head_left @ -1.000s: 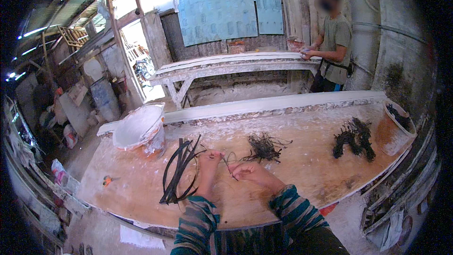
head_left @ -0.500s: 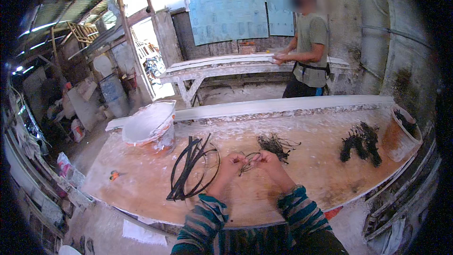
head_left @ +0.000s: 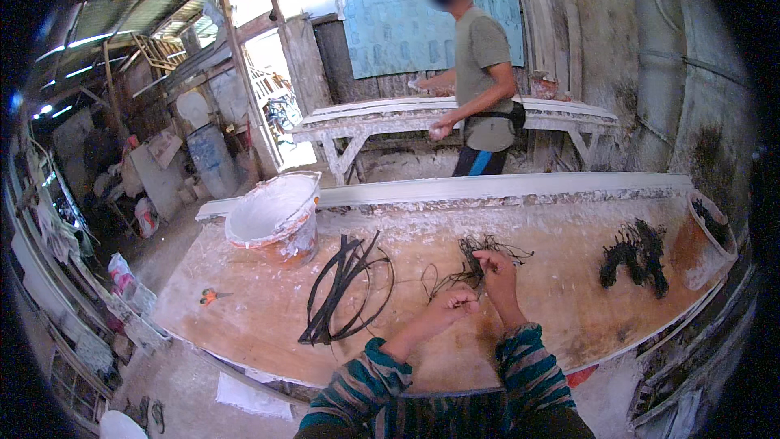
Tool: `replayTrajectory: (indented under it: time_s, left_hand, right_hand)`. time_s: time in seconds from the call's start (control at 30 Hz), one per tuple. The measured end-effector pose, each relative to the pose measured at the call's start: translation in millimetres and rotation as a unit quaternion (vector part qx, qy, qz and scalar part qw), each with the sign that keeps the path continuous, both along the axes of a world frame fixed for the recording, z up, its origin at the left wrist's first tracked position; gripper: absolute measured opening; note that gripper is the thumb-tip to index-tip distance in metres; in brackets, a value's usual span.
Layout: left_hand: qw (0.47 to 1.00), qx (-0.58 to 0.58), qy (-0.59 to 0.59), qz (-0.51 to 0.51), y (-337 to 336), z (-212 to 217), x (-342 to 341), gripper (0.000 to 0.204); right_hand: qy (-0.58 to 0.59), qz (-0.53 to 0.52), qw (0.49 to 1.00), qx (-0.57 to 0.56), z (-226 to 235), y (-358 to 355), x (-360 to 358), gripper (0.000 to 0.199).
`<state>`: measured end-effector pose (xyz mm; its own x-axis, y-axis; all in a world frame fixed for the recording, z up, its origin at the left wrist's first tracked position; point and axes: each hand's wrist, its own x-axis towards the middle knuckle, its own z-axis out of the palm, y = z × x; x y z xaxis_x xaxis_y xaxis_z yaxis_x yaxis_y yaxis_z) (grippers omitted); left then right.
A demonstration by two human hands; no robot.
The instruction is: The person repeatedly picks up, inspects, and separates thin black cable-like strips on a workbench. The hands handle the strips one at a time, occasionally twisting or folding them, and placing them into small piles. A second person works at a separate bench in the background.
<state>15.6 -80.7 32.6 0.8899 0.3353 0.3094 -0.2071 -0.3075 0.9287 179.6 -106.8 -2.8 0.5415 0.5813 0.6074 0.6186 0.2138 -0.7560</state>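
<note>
My left hand (head_left: 449, 307) and my right hand (head_left: 496, 271) are close together over a plaster-stained wooden worktable (head_left: 260, 317). Both pinch thin dark wire strands (head_left: 443, 278) drawn from a small tangled bundle of wire (head_left: 481, 245) just beyond my right hand. To the left of my hands lies a loop of black flat strips (head_left: 345, 289). My sleeves are striped.
A plaster-coated bucket (head_left: 272, 215) stands at the table's back left. Small orange scissors (head_left: 210, 296) lie near the left edge. A dark fibre clump (head_left: 635, 254) and a round tub (head_left: 705, 237) sit at the right. Another person (head_left: 479, 73) works at a white bench (head_left: 422, 116) behind.
The view has swung left, so the other person now appears nearer the centre. My hands moved right toward the tangled wire bundle and now hold strands from it.
</note>
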Motion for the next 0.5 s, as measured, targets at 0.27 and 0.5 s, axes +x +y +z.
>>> replayTrajectory:
  time_s: [0.27,0.5]
  left_hand:
    - [0.997,-0.072,-0.005,0.005,1.1,-20.7,3.5,0.029]
    - [0.976,-0.082,-0.005,0.203,45.9,-24.6,-6.8,0.017]
  right_hand:
    - [0.127,0.055,0.99,0.008,5.7,-0.3,-2.2,0.013]
    - [0.185,0.029,0.982,0.033,-25.5,13.7,26.9,0.008]
